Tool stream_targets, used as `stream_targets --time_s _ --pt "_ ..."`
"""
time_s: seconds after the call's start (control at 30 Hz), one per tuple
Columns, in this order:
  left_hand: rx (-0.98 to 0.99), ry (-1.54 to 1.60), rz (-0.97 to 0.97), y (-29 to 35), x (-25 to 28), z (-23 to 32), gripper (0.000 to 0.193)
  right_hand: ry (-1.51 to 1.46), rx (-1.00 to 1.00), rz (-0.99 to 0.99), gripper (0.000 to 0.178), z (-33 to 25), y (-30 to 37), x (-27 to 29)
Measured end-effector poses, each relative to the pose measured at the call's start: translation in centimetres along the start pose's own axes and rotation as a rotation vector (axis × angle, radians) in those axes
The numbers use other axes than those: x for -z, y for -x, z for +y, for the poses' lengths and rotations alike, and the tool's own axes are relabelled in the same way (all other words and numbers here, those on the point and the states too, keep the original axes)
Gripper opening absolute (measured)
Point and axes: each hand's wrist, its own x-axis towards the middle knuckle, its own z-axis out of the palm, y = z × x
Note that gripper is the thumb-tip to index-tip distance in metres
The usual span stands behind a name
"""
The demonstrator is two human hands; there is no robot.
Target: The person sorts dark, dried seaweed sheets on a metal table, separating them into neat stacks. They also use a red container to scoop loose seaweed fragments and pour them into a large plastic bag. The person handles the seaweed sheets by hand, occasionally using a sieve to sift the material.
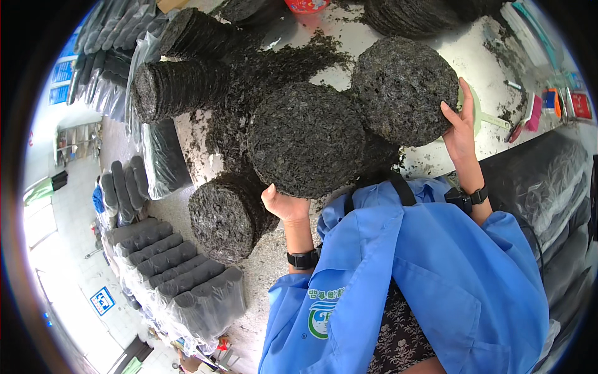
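My left hand (288, 206) is closed on the lower edge of a round dark seaweed cake (305, 140); the thumb shows at the rim, and the other fingers are hidden beneath it. With thumb and fingers at its right edge, my right hand (460, 128) grips a second round seaweed cake (405, 90). The two cakes lie side by side with their edges meeting or overlapping. Close to my left hand, a stack of seaweed cakes (224, 218) lies on its side. A pale green flat thing with a handle (492, 119) shows partly behind my right hand.
More seaweed stacks (177, 90) lie at the left, and another stack (405, 15) is at the far side. Loose seaweed scraps (280, 59) cover the table. A red container (307, 5) stands at the back. Bagged seaweed rolls (187, 268) sit lower left; a pink brush (533, 112) lies right.
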Motion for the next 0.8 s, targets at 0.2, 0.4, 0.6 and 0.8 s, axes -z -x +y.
stream_targets --time_s 0.2,0.4,0.6,0.8 --pt "0.015 0.001 0.024 -0.3 0.8 0.2 0.06 -0.057 -0.026 0.011 0.068 -0.4 0.5 -0.1" --pt "-0.073 -0.012 0.191 0.0 0.7 1.4 0.06 -0.039 0.038 -0.002 0.068 0.0 0.1 -0.4" --pt "-0.002 -0.055 0.144 -0.3 -0.8 1.5 0.052 -0.11 -0.054 -0.103 0.061 -0.2 0.6 -1.3" --pt "0.201 -0.282 0.192 -0.1 -2.0 -2.2 0.048 -0.186 -0.263 -0.429 0.061 2.2 2.5 -4.6"
